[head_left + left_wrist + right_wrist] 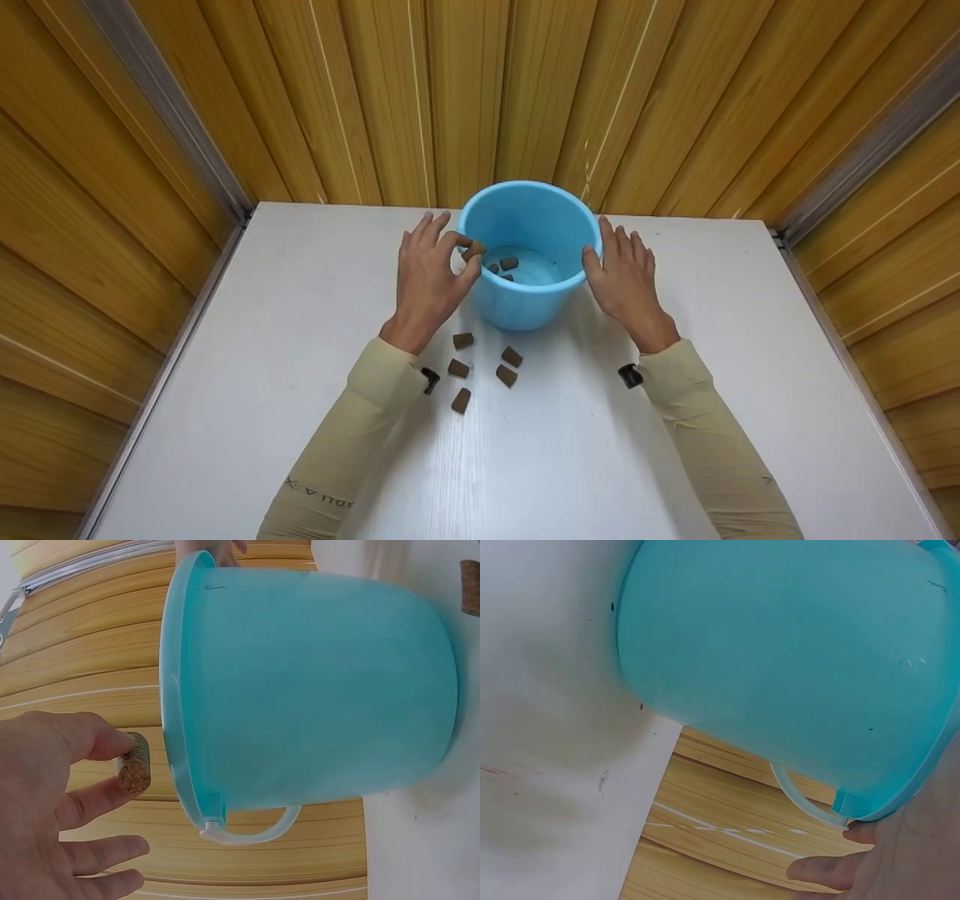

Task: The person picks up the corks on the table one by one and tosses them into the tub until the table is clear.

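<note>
Between thumb and index finger, my left hand [429, 274] pinches a brown cork [133, 763] at the left rim of a light blue bucket [525, 307]. The other left fingers are spread out straight. On the bucket's right side, my right hand [626, 281] holds the rim, its thumb over the edge and its fingers along the outside. Several corks [509, 263] lie on the bucket's bottom. More corks are on the table in front, among them one cork [463, 340] nearest the bucket and another cork [461, 400] closest to me.
The bucket stands upright on a white table [315, 315], near its back edge. Behind rises a wood-patterned wall [465, 97], with similar panels at both sides. The bucket's pale handle [259, 835] hangs at its back.
</note>
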The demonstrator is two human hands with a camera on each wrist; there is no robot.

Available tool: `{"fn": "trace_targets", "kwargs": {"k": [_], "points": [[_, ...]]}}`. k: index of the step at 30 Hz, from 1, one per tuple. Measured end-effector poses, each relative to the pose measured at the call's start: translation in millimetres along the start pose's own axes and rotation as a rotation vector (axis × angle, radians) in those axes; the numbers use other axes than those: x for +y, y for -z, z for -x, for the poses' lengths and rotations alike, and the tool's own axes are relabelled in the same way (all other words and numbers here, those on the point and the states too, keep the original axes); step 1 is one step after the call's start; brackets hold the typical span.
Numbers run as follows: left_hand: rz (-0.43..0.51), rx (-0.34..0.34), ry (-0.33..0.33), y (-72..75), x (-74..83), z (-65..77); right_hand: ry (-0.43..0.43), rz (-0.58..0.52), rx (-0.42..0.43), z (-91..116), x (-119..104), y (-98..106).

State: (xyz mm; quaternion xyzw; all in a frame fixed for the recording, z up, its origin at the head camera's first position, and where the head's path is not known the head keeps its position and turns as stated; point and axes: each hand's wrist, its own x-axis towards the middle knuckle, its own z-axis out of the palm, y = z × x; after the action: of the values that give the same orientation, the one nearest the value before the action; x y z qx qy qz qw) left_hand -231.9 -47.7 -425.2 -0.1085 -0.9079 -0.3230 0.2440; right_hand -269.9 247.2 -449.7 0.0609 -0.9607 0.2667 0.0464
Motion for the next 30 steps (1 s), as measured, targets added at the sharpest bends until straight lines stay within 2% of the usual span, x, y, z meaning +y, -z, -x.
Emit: {"fn": "trace_targets", "kwargs": {"k": [19, 30], "points": [[-0.03, -0.055, -0.01, -8.8, 4.2, -12.4, -0.009, 0.005, -0.003, -0.9, -0.9, -0.2], [-0.035, -0.044, -0.025, -14.5, 3.5, -13.6, 0.017, -0.025, 0.022, 0.2, 0.5, -1.6]]}}
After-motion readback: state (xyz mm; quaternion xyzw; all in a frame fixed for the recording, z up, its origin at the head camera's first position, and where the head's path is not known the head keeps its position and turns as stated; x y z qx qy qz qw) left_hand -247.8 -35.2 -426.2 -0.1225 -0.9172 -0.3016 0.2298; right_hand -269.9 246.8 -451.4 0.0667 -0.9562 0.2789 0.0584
